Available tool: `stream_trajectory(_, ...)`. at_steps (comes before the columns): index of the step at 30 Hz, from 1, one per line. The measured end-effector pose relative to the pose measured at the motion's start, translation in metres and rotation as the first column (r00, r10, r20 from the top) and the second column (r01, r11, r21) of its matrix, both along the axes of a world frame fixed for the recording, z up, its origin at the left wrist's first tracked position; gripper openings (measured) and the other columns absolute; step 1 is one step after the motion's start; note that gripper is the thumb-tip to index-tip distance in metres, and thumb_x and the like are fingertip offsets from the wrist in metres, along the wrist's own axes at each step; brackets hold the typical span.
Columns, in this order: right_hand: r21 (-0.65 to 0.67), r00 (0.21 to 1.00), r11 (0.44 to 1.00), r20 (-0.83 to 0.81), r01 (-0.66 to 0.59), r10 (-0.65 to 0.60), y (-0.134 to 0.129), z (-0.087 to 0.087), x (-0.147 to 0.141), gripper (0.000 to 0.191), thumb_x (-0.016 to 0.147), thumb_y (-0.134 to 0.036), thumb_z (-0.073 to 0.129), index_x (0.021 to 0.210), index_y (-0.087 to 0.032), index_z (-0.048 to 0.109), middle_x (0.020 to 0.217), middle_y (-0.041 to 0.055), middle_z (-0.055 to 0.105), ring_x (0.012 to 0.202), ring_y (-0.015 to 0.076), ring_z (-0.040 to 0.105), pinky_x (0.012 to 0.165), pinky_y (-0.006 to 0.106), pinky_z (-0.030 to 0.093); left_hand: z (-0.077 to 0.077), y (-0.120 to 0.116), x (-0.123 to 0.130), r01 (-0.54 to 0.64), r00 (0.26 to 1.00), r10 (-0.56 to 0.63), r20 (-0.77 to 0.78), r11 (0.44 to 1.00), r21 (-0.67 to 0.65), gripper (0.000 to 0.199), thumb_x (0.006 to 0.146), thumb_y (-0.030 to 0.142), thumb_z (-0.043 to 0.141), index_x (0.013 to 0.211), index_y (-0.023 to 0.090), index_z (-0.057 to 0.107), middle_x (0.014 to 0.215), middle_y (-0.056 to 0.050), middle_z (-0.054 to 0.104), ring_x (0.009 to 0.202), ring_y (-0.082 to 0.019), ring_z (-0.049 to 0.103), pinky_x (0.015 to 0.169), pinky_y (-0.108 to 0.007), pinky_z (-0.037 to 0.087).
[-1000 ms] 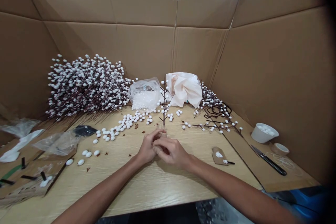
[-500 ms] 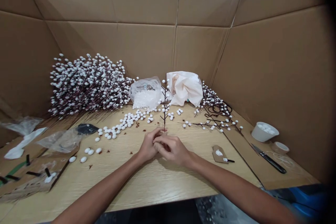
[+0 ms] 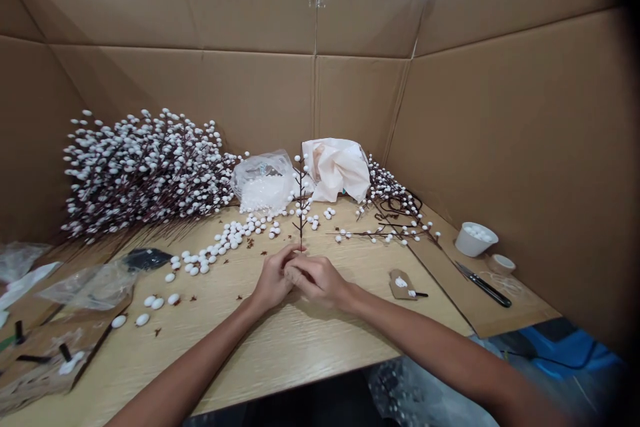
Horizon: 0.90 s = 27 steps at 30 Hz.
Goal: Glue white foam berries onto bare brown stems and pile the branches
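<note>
White-berried stem point(image 3: 301, 197) upright at 12 o'clock, its bare lower end lost between both hands. Left hand point(image 3: 273, 278) and right hand point(image 3: 317, 280) pressed close together, fingers point(image 3: 306, 268) curled shut around the stem's foot, with the exact grip of each hand hidden. Loose white foam berries point(image 3: 230, 237) scattered at 11 o'clock, and a heap of berry stems point(image 3: 145, 173) at 10 o'clock. Clear plastic bag point(image 3: 263, 180) of berries just beside crumpled tissue paper point(image 3: 336, 170), both behind the upright stem. White bowl point(image 3: 476, 239) of berries at 2 o'clock, and black-handled knife point(image 3: 484, 284) on a cardboard sheet point(image 3: 450, 287) nearby. Cardboard walls point(image 3: 240, 100) around the wooden table point(image 3: 280, 340).
</note>
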State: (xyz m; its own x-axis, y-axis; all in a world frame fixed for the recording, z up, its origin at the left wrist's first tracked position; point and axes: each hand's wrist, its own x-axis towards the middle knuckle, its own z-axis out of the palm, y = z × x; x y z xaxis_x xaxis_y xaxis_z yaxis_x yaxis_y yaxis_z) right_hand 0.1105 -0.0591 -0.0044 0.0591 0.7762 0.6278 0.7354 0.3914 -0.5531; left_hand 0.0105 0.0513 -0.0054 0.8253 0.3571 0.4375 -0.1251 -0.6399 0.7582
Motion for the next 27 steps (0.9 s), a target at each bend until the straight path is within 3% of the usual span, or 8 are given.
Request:
stream_trajectory(12, -0.006, 0.999, 1.0, 0.037, 0.012, -0.012, 0.0, 0.001, 0.003, 0.03, 0.095, -0.03, 0.036, 0.084, -0.015, 0.06, 0.077, 0.0052, 0.064, 0.07, 0.0133, 0.057, 0.067, 0.024, 0.045, 0.0, 0.002, 0.001, -0.032, 0.999, 0.032, -0.02, 0.999, 0.012, 0.043, 0.061, 0.009, 0.047, 0.102, 0.012, 0.06, 0.065, 0.002, 0.063, 0.056, -0.013, 0.054, 0.058, -0.023, 0.043)
stream_trajectory(16, 0.015, 0.991, 1.0, 0.134, -0.002, 0.0, -0.013, 0.007, -0.006, 0.03, 0.092, -0.032, 0.039, 0.085, -0.014, 0.062, 0.081, 0.0096, 0.068, 0.072, 0.0165, 0.06, 0.067, 0.028, 0.047, 0.003, -0.001, 0.001, -0.007, 1.0, 0.007, -0.016, 0.999, -0.034, 0.032, 0.071, 0.018, 0.054, 0.102, 0.012, 0.059, 0.069, -0.001, 0.066, 0.061, -0.015, 0.06, 0.057, -0.023, 0.046)
stream_trajectory(19, -0.169, 0.998, 0.985, -0.061, -0.043, 0.033, -0.041, 0.023, -0.008, 0.029, 0.09, -0.036, 0.044, 0.085, -0.014, 0.063, 0.067, 0.0034, 0.062, 0.056, 0.0121, 0.055, 0.055, 0.024, 0.045, 0.004, -0.005, 0.003, -0.016, 1.0, 0.014, -0.022, 0.997, -0.08, 0.027, 0.082, 0.032, 0.051, 0.101, 0.013, 0.058, 0.07, -0.003, 0.066, 0.062, -0.015, 0.064, 0.057, -0.023, 0.049)
stream_trajectory(22, -0.354, 0.871, 0.93, -0.483, -0.097, -0.093, -0.078, 0.046, 0.01, 0.031, 0.087, -0.043, 0.049, 0.086, -0.015, 0.061, 0.06, -0.0019, 0.055, 0.044, 0.008, 0.05, 0.042, 0.02, 0.041, 0.002, -0.007, 0.005, -0.026, 0.999, 0.022, -0.035, 0.993, -0.114, 0.029, 0.083, 0.038, 0.053, 0.1, 0.014, 0.058, 0.07, -0.003, 0.066, 0.061, -0.016, 0.065, 0.057, -0.024, 0.051)
stream_trajectory(25, -0.337, 0.778, 0.93, -0.54, 0.15, -0.321, -0.116, 0.058, 0.045, 0.028, 0.084, -0.042, 0.054, 0.085, -0.015, 0.06, 0.06, -0.002, 0.056, 0.046, 0.0078, 0.051, 0.045, 0.02, 0.043, 0.0, -0.008, 0.007, -0.022, 0.999, 0.016, -0.042, 0.989, -0.147, 0.031, 0.082, 0.04, 0.055, 0.098, 0.014, 0.058, 0.072, -0.004, 0.066, 0.064, -0.017, 0.066, 0.058, -0.025, 0.052)
stream_trajectory(27, -0.372, 0.729, 0.878, -0.503, 0.302, -0.464, -0.14, 0.053, 0.067, 0.029, 0.082, -0.043, 0.054, 0.086, -0.015, 0.06, 0.062, -0.0015, 0.056, 0.046, 0.0085, 0.051, 0.045, 0.021, 0.042, 0.001, -0.008, 0.009, -0.017, 0.999, 0.01, -0.044, 0.988, -0.151, 0.032, 0.082, 0.041, 0.055, 0.099, 0.014, 0.058, 0.073, -0.005, 0.066, 0.065, -0.017, 0.066, 0.059, -0.025, 0.053)
